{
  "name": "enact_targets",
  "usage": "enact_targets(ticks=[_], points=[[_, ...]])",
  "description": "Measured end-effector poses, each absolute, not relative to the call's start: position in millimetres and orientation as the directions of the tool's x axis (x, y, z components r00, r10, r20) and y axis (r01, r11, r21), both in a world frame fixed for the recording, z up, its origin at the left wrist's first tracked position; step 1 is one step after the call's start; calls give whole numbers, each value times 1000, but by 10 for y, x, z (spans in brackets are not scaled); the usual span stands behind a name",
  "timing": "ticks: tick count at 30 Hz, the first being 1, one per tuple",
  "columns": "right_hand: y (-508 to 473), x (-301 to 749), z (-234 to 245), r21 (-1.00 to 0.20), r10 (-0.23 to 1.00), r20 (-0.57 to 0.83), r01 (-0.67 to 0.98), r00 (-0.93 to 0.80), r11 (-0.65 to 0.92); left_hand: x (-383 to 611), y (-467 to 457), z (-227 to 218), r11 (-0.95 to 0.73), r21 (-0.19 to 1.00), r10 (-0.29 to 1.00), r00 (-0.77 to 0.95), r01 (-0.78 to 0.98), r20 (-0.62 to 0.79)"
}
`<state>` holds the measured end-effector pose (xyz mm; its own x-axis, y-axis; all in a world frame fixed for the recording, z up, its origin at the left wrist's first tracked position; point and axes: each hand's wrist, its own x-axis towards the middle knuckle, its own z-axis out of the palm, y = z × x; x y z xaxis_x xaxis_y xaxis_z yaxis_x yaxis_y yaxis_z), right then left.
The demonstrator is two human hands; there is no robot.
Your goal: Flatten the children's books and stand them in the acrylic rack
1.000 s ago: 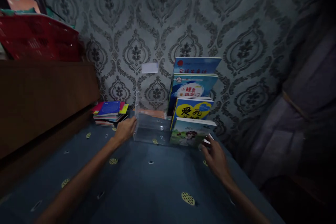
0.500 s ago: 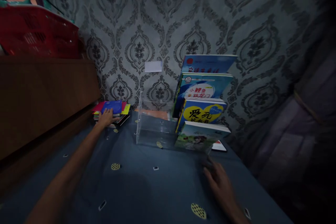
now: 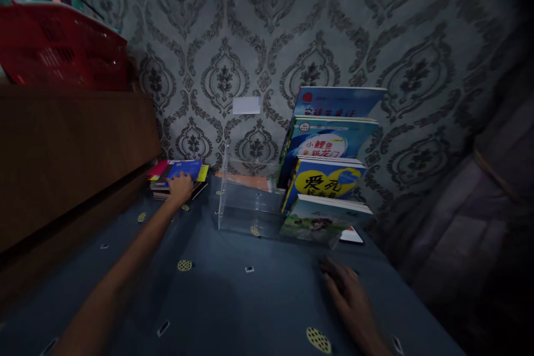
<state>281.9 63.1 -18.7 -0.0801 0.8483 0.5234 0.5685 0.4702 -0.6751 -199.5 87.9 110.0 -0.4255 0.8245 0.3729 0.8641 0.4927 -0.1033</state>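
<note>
At the far left, my left hand [image 3: 180, 188] reaches onto a stack of books [image 3: 162, 193]. Its fingers are bent over the near edge of the blue book [image 3: 187, 167] on top. My right hand [image 3: 349, 292] rests low over the dark blue cloth, in front of the clear acrylic rack [image 3: 250, 217]. Its thumb lies apart from the fingers, which are dark and blurred; I see no object in them. In the rack's right part stand several picture books, stepped in rows: a green one [image 3: 325, 221] in front, a yellow-and-blue one [image 3: 327, 181], then blue ones [image 3: 337, 133].
A brown wooden cabinet [image 3: 75, 150] with a red plastic basket [image 3: 67, 47] on top borders the left side. Patterned wallpaper rises behind. A phone-like flat thing [image 3: 351, 235] lies right of the rack. Pale fabric [image 3: 463, 239] hangs at the right.
My left hand has shifted right and its fingers have bent over the blue book, which has slid slightly right, baring a dark cover. My right hand has barely moved.
</note>
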Motion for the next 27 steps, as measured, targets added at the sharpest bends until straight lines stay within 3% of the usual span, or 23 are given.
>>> enact_targets(ticks=[8,15,19,27], points=[[643,2808,-232,-661,832,547,561,-94,498,-1767,241,1160,342,-206,914,-273,917,299],[598,2810,-181,-639,829,537,565,-157,521,-1262,-610,811,141,-238,990,-131,961,56],[549,2785,-163,-644,832,524,555,-182,527,-960,-994,649,45,-220,997,-57,974,-52],[402,2696,-58,-619,827,493,559,-272,552,-148,-1329,621,-262,-251,964,243,932,-106]])
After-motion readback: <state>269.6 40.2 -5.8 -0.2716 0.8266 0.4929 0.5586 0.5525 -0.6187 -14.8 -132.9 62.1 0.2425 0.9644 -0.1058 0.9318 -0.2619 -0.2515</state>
